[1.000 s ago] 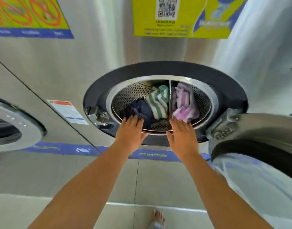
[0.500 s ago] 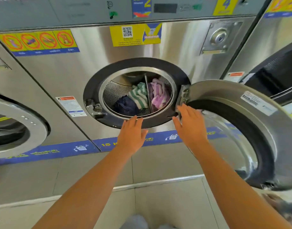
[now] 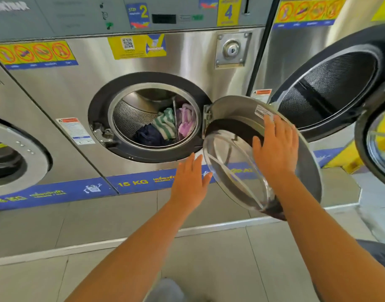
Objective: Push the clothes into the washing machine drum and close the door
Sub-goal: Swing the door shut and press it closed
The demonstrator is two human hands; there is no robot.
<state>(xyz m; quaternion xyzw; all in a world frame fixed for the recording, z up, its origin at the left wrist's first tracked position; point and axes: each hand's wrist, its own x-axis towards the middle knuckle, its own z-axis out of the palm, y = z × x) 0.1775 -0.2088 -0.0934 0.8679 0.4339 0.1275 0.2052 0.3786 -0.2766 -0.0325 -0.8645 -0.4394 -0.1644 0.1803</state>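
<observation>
Laundry sits inside the drum (image 3: 130,118) of the middle washing machine (image 3: 187,62): a dark navy garment (image 3: 146,136) at the bottom front, a green-and-white striped piece (image 3: 164,124) just behind it, and a pink-and-white striped piece (image 3: 186,120) to the right of a drum paddle (image 3: 175,118) that stands between the two striped items. All three lie fully within the drum, none hanging over the rim.

Door (image 3: 237,105), hinged on the right side of the opening, stands open, swung out toward the camera at an angle. Its glass bowl (image 3: 230,162) faces left and down.

Right hand (image 3: 274,147) rests flat on the inner face of the door, at its dark gasket ring; fingers (image 3: 268,125) spread wide, holding nothing. Left hand (image 3: 190,182) hovers below the drum opening, beside the lower left edge of the door glass; fingers loosely extended, empty, thumb close to the glass edge but contact cannot be judged.

Blue "15 KG" strip (image 3: 132,183) runs along the machine base. Neighbouring machine (image 3: 330,88) on the right also has its door open. Tiled floor (image 3: 209,258) below.
</observation>
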